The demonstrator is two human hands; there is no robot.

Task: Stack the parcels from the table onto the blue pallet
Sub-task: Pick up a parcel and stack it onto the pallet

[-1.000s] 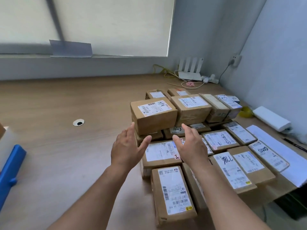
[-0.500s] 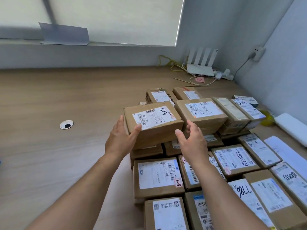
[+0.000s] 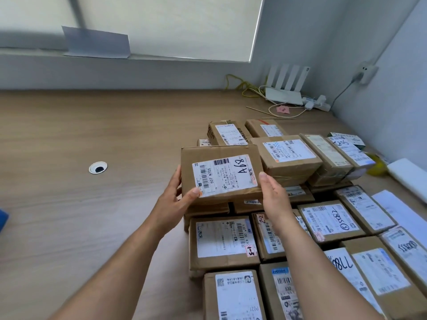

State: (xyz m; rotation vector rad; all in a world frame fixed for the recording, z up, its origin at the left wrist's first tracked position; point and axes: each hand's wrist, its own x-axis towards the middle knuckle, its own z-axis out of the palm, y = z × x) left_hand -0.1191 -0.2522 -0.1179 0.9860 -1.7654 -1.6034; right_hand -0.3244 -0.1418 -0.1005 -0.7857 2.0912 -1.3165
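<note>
A brown cardboard parcel (image 3: 220, 173) with a white label marked "A68" is held between both hands, tilted toward me above the pile. My left hand (image 3: 174, 199) grips its left side, thumb on the label's lower corner. My right hand (image 3: 273, 196) grips its right side. Several other labelled parcels (image 3: 223, 241) lie packed together on the right half of the wooden table (image 3: 92, 215), some stacked two high. A sliver of the blue pallet (image 3: 2, 219) shows at the left edge.
A round cable hole (image 3: 98, 167) sits in the table to the left. A white router (image 3: 285, 88) with cables stands at the back right corner. White sheets (image 3: 397, 209) and a yellow object (image 3: 376, 165) lie by the right wall.
Both hands went from open and apart to closing on the "A68" parcel, then lifted and tilted it toward me. The view shifted right, leaving the blue pallet almost out of frame.
</note>
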